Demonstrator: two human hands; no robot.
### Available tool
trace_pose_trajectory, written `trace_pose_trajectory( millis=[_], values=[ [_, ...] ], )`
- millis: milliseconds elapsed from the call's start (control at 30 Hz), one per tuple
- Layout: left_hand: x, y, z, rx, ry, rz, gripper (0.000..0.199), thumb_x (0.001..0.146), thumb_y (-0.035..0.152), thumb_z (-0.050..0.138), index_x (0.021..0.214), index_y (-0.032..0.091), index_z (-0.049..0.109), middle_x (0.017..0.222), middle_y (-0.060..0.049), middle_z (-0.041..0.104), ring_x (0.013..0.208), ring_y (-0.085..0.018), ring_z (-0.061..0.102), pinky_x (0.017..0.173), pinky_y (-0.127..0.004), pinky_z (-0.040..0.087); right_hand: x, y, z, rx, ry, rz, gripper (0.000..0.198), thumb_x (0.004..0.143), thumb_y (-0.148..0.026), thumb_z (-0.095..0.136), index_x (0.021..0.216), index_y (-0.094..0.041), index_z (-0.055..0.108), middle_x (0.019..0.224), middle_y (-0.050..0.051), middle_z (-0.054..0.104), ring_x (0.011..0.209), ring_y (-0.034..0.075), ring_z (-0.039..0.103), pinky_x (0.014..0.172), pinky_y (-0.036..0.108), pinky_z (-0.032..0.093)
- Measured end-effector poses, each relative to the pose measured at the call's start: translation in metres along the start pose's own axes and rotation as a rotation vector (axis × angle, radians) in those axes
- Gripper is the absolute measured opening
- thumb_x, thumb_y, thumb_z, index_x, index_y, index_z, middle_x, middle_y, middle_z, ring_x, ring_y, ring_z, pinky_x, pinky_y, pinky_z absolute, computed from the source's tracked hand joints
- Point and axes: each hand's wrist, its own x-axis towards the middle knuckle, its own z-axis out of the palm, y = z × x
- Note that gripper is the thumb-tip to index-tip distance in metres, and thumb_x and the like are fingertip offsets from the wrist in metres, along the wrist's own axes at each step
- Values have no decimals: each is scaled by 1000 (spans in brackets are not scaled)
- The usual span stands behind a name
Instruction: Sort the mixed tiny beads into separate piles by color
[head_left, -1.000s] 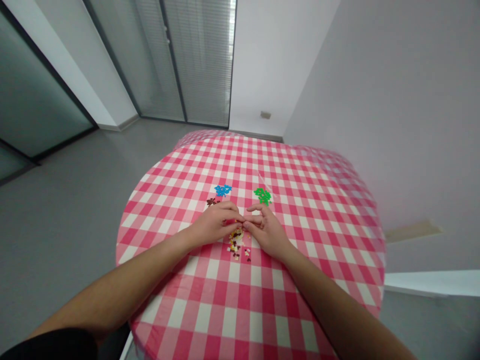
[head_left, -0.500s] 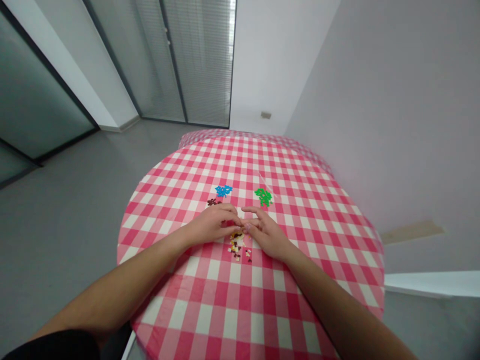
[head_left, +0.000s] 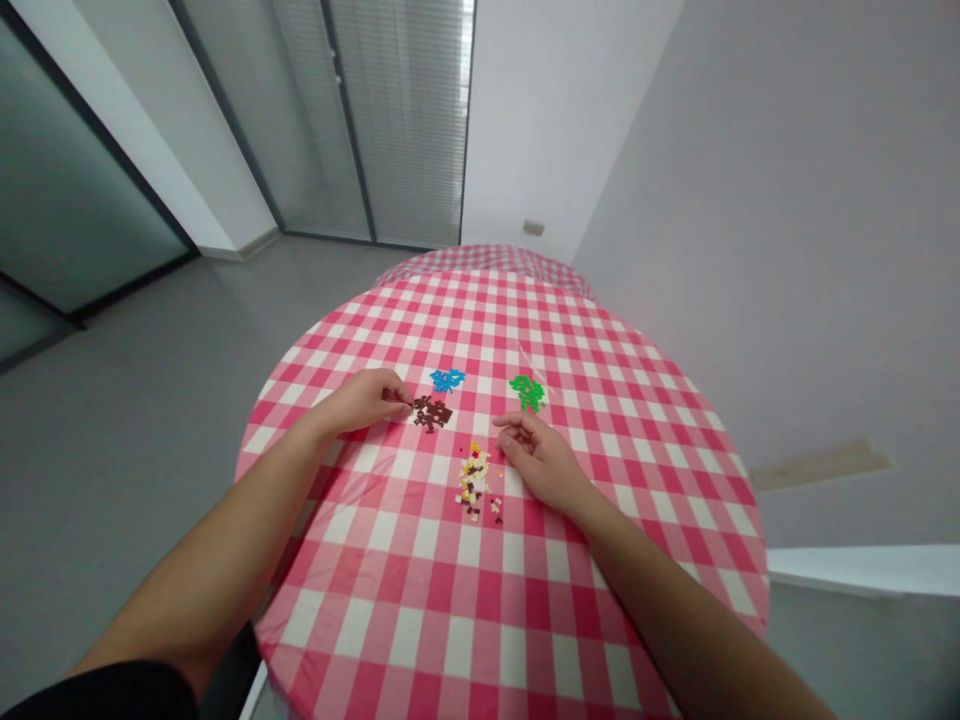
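Observation:
My left hand [head_left: 373, 398] is at the left edge of a pile of small dark brown pieces [head_left: 433, 412], thumb and fingertips pinched together on a brown piece there. To the right, my right hand [head_left: 541, 458] rests by the tablecloth with its index finger stretched out and the thumb a little apart; nothing shows between them. Between the hands and nearer to me lies a mixed heap of tiny yellow, cream, brown and red pieces [head_left: 474, 480]. What the pieces are is too small to tell.
A pile of blue pieces [head_left: 448, 380] and a pile of green pieces [head_left: 528, 392] lie farther back. All sit on a round table with a red-and-white checked tablecloth [head_left: 457, 590]. A grey wall [head_left: 810, 250] stands close on the right; glass panels [head_left: 397, 120] are behind.
My left hand has moved left and away from the mixed heap to the brown pile, parting from my right hand. The right hand has stayed nearly in place, slightly to the right.

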Motion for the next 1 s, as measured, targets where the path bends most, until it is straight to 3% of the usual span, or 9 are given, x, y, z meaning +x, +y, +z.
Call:
trace_pose_trajectory(
  millis=[200, 433, 700, 1000],
  values=[
    [-1, 8, 3, 23, -34, -63, 21, 77, 35, 63, 83, 19, 74, 81, -4, 72, 72, -18, 64, 60, -26, 42, 1, -3, -2, -136, -69, 58, 16, 86, -24, 56, 96, -19, 67, 84, 6, 69, 74, 20, 62, 66, 32, 48],
    [1, 7, 5, 56, -20, -76, 21, 76, 36, 63, 81, 19, 74, 77, -3, 71, 68, -18, 62, 57, -26, 40, -1, -12, -4, -268, -223, 15, 18, 82, -14, 59, 94, -18, 73, 85, 6, 73, 70, 17, 63, 61, 27, 46],
    [3, 1, 11, -8, 8, -88, 21, 74, 38, 67, 79, 19, 74, 74, -4, 71, 64, -18, 61, 55, -26, 40, 0, -15, 5, -461, -255, -177, 19, 85, -14, 60, 88, -21, 77, 83, 6, 73, 78, 20, 64, 70, 30, 45],
    [-1, 12, 5, 30, 56, -94, 30, 80, 47, 64, 84, 19, 76, 74, -4, 71, 65, -17, 61, 55, -26, 41, -4, -17, -1, -433, -271, -150, 13, 81, -14, 63, 83, -19, 74, 79, 5, 70, 71, 17, 61, 66, 28, 45]
  ],
)
